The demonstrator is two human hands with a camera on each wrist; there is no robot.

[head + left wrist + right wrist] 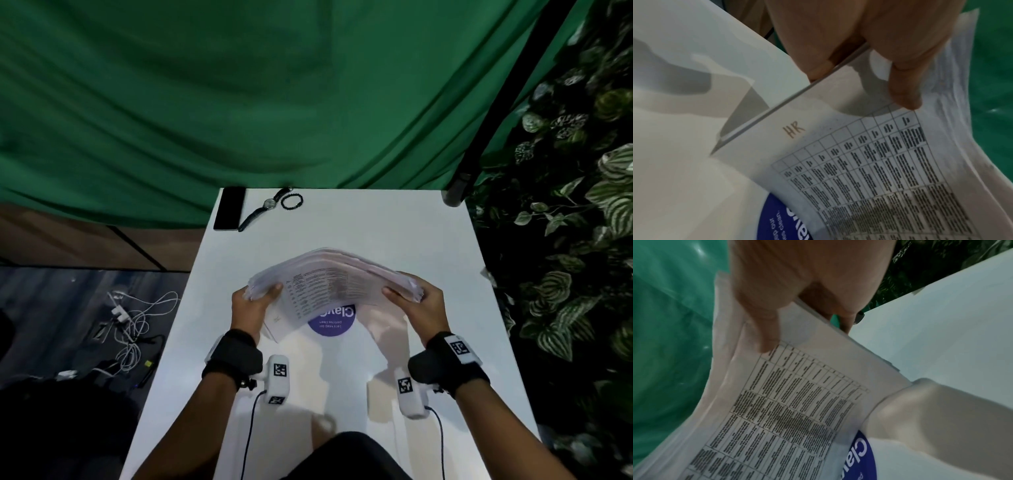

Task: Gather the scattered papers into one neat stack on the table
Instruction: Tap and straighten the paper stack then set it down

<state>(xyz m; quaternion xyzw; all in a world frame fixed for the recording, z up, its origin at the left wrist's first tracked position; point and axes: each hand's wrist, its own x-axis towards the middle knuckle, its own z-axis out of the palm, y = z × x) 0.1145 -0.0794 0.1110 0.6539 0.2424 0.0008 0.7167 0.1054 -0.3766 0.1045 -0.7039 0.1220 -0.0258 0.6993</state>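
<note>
1. Papers, a thick bundle of white printed sheets [329, 281] with a table of small black text on the side facing the person, sit at the centre of the head view, raised on edge over the white rectangular table [394, 222].
2. Its long axis runs left to right across the frame, bowed upward in the middle, with the lower edge close to or touching the tabletop near the round purple sticker [334, 325]; I cannot tell which.
3. The left hand [251, 301] pinches the left end, thumb on the printed face and fingers behind, a grip the left wrist view shows plainly beside a handwritten "HR".
4. The right hand [416, 301] pinches the right end the same way. Both hands are equally near, one at each short end, so the bundle lies directly between them.
5. The sheet edges at the right end look stepped and uneven, so my guess is the next move is squaring them by tapping the lower edge down, then laying the stack flat.
6. Open tabletop shows beyond the bundle and in front of it.
7. A black phone [229, 208], a wristwatch [265, 209] and a black beaded bracelet [292, 201] lie at the far left corner, well apart.
8. The table's left and right edges are near each wrist.
</note>
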